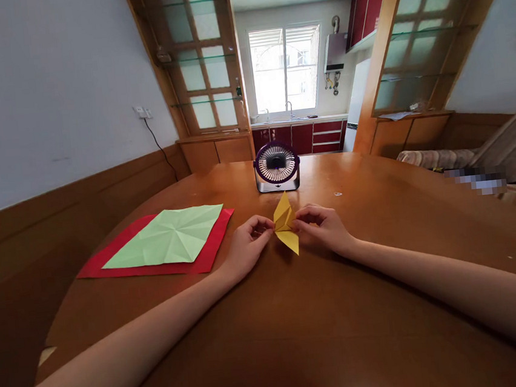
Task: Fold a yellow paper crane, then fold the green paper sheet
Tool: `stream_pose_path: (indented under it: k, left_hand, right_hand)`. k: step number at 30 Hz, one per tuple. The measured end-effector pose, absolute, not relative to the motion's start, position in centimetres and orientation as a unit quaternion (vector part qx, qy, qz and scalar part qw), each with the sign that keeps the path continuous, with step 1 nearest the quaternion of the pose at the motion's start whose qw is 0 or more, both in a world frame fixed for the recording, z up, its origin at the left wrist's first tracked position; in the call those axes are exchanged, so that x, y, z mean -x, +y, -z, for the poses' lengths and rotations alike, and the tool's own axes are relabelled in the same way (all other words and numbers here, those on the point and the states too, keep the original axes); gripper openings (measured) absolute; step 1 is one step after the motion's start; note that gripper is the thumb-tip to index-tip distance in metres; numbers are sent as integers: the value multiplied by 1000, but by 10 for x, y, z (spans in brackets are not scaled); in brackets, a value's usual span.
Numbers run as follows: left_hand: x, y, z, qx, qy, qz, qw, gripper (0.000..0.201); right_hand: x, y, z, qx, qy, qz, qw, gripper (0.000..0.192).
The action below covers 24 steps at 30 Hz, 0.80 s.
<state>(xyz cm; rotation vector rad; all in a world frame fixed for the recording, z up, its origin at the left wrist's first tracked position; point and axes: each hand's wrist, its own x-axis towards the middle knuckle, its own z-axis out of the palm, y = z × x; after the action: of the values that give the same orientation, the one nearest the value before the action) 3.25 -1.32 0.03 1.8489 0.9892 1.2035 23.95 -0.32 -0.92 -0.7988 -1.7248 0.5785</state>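
Right now my left hand [247, 243] and right hand [322, 227] each pinch one side of the yellow paper [285, 224] — a folded, pointed shape held just above the desk [299, 335], in front of the fan [276, 166]. Both grips are narrow, closed on thin creased flaps. Pulling unevenly could tear a crease or skew the fold, I'd judge. The paper looks crisp and matte; the desk is glossy wood. To my left a creased green sheet [171, 235] lies on a red sheet [109, 261] — flat, probably plain paper.
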Motion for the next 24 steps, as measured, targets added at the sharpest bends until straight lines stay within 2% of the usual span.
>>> stream_pose_path:
  k: [11,15,24]
  left_hand:
    - [-33,-16,-2,-750,350,-457,325,13]
    - [-33,-19,-5,-787,329,-444,272,11]
    - [-35,-21,-4,-797,323,-459,226,12]
  right_hand:
    - [-239,-10,5,291,-797,-172,500,12]
    - [-238,-12,8,257,-826,-126,486,12]
    - [-237,-17,11,216,-866,-3,451,17]
